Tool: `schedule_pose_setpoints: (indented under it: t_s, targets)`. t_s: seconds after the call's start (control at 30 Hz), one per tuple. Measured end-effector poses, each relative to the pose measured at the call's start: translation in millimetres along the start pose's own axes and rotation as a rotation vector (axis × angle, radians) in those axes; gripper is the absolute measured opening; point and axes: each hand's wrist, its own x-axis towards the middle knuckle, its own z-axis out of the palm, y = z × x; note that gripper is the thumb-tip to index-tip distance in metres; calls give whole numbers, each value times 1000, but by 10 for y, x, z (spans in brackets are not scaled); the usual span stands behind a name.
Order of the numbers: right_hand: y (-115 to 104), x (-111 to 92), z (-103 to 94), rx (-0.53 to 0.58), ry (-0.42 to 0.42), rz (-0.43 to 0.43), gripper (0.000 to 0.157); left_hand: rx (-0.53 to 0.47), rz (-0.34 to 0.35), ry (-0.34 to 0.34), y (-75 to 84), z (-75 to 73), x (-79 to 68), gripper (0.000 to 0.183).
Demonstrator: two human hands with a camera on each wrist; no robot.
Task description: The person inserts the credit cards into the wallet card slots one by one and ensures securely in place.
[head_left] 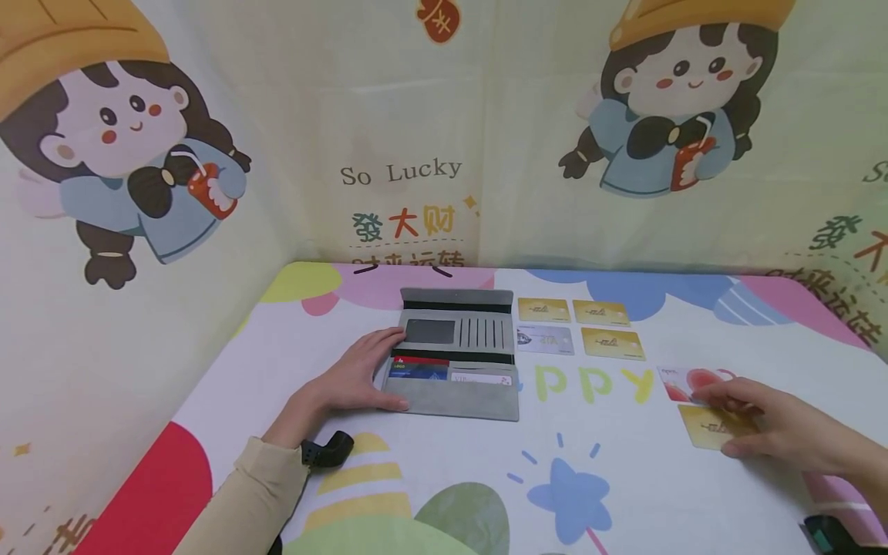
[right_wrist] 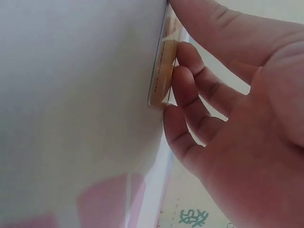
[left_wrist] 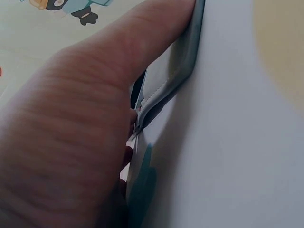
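A grey wallet [head_left: 458,402] lies unfolded on the table, with card slots, a dark window pocket and two cards tucked in its lower part. My left hand [head_left: 354,375] rests at its left side, fingers extended to the upper left edge and thumb along the near edge. In the left wrist view the thumb lies on the wallet's edge [left_wrist: 178,71]. At the right, my right hand [head_left: 784,424] holds a gold card [head_left: 704,428] between thumb and curled fingers, close to the tabletop. A pink-and-white card [head_left: 676,381] lies just behind it, partly covered by the fingertips.
Right of the wallet, several cards lie in two rows: gold cards [head_left: 543,310] and a silver one [head_left: 544,340]. The patterned tablecloth [head_left: 444,470] reaches back to a printed cloth wall [head_left: 402,100], with another wall along the left.
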Motion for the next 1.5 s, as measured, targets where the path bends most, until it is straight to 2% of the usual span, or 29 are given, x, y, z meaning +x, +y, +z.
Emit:
schedule_pose_setpoints:
  t_s: [0.17, 0.37, 0.53, 0.63, 0.7, 0.8, 0.93, 1.0, 1.07, 1.5]
  targets:
    - [-3, 6, 3, 10, -44, 52, 66, -1, 0, -4, 3, -2, 4, 112]
    - [10, -11, -26, -38, -72, 88, 61, 0, 7, -2, 5, -7, 17, 112]
    - [14, -14, -63, -71, -15, 24, 49, 5, 4, -8, -2, -8, 25, 112]
    - [15, -8, -89, -45, 16, -41, 45, 1, 4, -10, -6, -11, 27, 112]
    - [6, 9, -121, -36, 5, -37, 42, -2, 7, -9, -9, -14, 27, 112]
    - [-17, 60, -194, 5, -87, 47, 35, -2, 8, -6, -12, -20, 25, 112]
    - [-42, 125, -243, 113, -133, 76, 33, -3, 7, -6, -14, -29, 22, 112]
    - [-59, 154, -240, 160, -122, 37, 32, -4, 6, -8, -15, -33, 20, 112]
    - [-93, 195, -240, 199, -140, 40, 32, -7, 4, -10, -13, -36, 19, 112]
    - [-463, 512, -245, 272, -120, 39, 30, -14, 12, -8, -23, -48, 15, 111]
